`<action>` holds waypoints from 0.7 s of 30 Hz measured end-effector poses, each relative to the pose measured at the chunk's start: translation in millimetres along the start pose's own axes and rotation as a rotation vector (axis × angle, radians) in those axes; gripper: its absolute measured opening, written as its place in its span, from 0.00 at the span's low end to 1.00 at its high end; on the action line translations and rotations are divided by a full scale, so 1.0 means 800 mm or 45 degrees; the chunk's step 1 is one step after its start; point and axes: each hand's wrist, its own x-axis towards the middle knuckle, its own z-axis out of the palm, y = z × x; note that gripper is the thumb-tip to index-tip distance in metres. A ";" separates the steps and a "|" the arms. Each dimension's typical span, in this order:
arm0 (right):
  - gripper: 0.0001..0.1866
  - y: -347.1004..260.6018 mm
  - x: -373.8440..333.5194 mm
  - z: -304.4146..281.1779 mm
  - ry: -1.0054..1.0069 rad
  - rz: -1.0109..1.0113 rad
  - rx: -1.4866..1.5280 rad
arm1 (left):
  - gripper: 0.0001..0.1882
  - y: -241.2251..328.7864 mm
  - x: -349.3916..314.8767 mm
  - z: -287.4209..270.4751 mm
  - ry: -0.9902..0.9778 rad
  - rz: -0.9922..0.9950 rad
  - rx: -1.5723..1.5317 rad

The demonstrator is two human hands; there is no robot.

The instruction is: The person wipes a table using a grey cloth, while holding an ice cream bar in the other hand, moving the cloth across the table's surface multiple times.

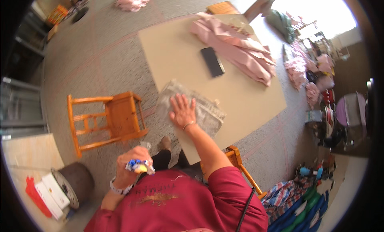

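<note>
My left hand (131, 162), in front of my chest, is closed around a blue and silver wrapper (141, 167) with something pale yellow showing at its opening. A small clear piece (145, 145) sticks out on the far side of that hand; what it is I cannot tell. My right hand (183, 111) lies flat, fingers spread, on a folded grey-brown cloth (210, 117) at the near left corner of the table (172, 48). Farther off on the tabletop lie a dark phone (212, 62) and, just beyond it, a heap of pink fabric (240, 48).
A wooden chair (122, 116) stands left of the table, and another (240, 168) is partly hidden beside my right arm. A large spool (66, 188) is at lower left. Pink cloth piles (298, 70) and a striped bag (280, 200) lie to the right.
</note>
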 end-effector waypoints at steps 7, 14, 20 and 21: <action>0.38 0.000 -0.048 -0.013 -0.077 0.024 0.103 | 0.08 0.019 -0.003 0.000 0.109 -0.128 0.320; 0.34 0.037 -0.135 -0.027 -0.246 0.013 0.292 | 0.05 0.008 0.013 0.029 0.085 -0.270 -0.268; 0.09 0.061 -0.139 -0.133 0.322 0.198 1.097 | 0.02 -0.001 0.017 0.049 0.012 -0.257 -0.308; 0.08 0.045 -0.142 -0.183 0.318 0.297 1.251 | 0.02 -0.004 0.016 0.049 0.012 -0.245 -0.288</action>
